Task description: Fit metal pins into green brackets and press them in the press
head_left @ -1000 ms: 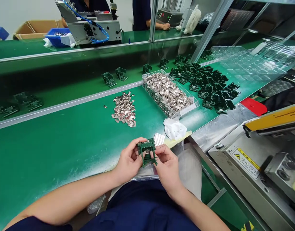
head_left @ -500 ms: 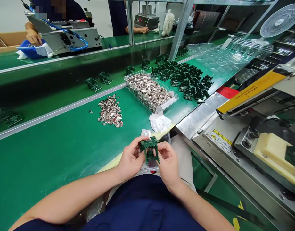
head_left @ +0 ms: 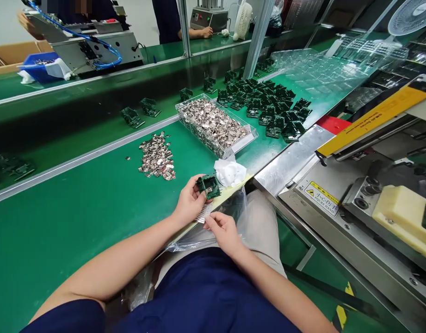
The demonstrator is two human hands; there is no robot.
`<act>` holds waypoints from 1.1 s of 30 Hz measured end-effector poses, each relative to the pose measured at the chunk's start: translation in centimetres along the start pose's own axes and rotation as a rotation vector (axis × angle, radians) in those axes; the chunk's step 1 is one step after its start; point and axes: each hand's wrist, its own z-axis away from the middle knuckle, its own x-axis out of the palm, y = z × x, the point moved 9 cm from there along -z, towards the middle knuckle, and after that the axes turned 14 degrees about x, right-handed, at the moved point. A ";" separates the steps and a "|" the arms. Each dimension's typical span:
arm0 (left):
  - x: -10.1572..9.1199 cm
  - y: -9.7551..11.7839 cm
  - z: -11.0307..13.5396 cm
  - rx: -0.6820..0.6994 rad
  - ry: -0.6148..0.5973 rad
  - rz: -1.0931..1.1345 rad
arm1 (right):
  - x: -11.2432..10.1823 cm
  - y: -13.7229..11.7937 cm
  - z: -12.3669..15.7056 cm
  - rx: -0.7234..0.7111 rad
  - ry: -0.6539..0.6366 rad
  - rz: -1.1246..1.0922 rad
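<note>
My left hand [head_left: 189, 201] grips a small green circuit-board part [head_left: 208, 185] just above the table's near edge. My right hand [head_left: 221, 229] is below it, fingers pinched at the corner of a small silvery sheet [head_left: 203, 213] that lies on the edge under the left hand. A clear plastic bag [head_left: 230, 213] hangs over my lap beneath both hands. A loose pile of small metal pieces [head_left: 156, 160] lies on the green mat ahead.
A clear tray of metal pieces [head_left: 213, 125] and a heap of green parts [head_left: 268, 108] lie beyond. White crumpled material [head_left: 229, 172] sits by the hands. A steel machine [head_left: 358, 203] with a warning label stands right. Other people work at the far bench [head_left: 199, 33].
My right hand has let go of the green part and dropped to the silvery sheet. My left hand lifted the part up and away, tilting it flat.
</note>
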 end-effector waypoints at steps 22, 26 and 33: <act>0.2 0.8 0.4 0.091 -0.056 -0.056 | -6.6 -4.1 0.8 -0.063 0.227 0.512; 0.4 1.3 0.8 0.130 -0.108 -0.115 | -6.6 -9.5 1.8 -0.246 0.312 0.416; 0.7 2.7 1.2 0.215 -0.157 -0.293 | -4.5 -11.4 1.0 -0.407 0.394 0.410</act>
